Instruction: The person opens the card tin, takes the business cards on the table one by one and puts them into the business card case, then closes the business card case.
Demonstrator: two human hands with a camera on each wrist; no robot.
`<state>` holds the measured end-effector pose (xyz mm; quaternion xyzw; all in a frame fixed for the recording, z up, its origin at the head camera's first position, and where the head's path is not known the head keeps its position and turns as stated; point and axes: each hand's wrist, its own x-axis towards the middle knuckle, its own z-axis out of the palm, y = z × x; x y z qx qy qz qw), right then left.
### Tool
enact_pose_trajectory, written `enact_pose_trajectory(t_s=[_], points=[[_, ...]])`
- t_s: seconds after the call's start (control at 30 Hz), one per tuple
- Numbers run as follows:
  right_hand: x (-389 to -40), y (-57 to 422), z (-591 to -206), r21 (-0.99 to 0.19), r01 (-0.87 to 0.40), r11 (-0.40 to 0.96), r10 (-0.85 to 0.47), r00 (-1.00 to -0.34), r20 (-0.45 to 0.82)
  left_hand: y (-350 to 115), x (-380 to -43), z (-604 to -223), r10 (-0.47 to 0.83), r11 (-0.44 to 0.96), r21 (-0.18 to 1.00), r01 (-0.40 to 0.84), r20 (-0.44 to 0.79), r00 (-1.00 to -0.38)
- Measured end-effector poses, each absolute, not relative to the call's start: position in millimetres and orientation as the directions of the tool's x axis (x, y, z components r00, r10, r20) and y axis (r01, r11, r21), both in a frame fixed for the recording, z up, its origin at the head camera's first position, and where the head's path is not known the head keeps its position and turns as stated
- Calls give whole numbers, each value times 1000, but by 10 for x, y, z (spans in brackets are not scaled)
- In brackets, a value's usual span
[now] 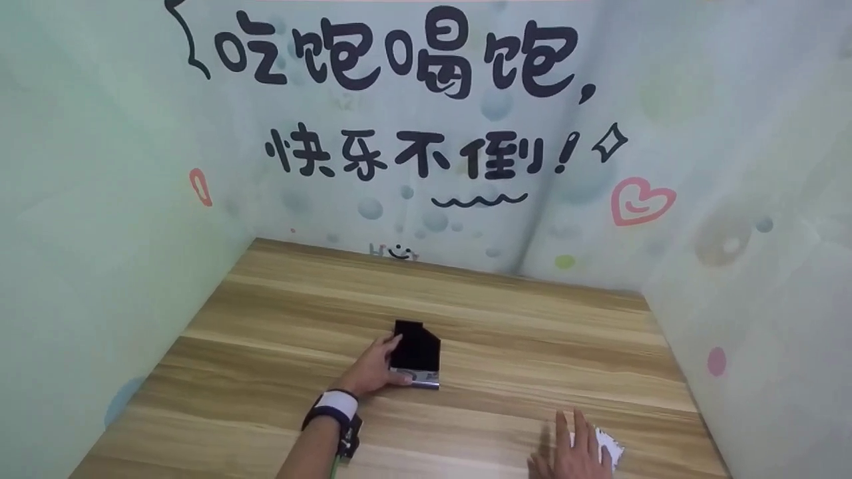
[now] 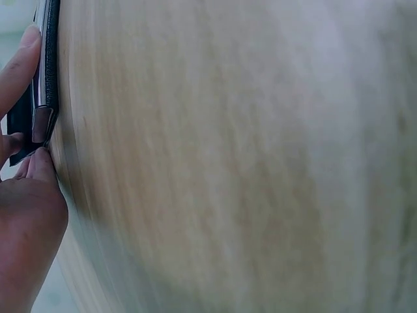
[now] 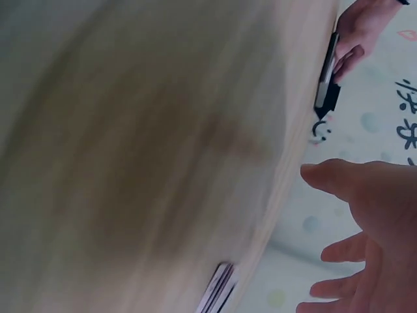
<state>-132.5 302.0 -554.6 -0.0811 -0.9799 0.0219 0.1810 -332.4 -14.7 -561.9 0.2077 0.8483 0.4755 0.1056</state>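
Note:
My left hand (image 1: 369, 372) grips the left side of a flat black case (image 1: 416, 349), with the thumb at its near corner. The case has a slanted far-right corner and a shiny silver strip along its near edge. Seen edge-on in the left wrist view, the case (image 2: 49, 72) has several layers, and fingers of the left hand (image 2: 29, 222) lie on both sides of it. My right hand (image 1: 579, 452) hovers with spread fingers beside a small white flat item (image 1: 609, 447) with dark markings. In the right wrist view the right hand (image 3: 384, 235) holds nothing.
A wood-grain table (image 1: 299, 299) lies under both hands. Printed white curtains (image 1: 426, 219) enclose its back and sides. On the left wrist sits a dark band with a white patch (image 1: 336, 402), and a small black device (image 1: 351, 436) hangs beside the forearm.

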Motion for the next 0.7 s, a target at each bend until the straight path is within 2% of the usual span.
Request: enact_pose_trajectory(t_s=[0.13,0.23,0.4,0.7], points=[[-1272,3143,-5589,-72,264,962,273,-898,345,-158,-3326,-5612,454,468,845,258,20,-891],[-1256,3225,-5577,-107,342,933,359,-891,278,-174,-3329,-5621,451,469,845,258,22,-892],[-1285,3294,-5520,-231,461,857,497,-858,129,-183,-3346,-5647,458,456,851,262,29,-889],[-1307,3291,-5607,-242,513,824,556,-814,168,-188,-3343,-5647,462,469,839,276,33,-886]])
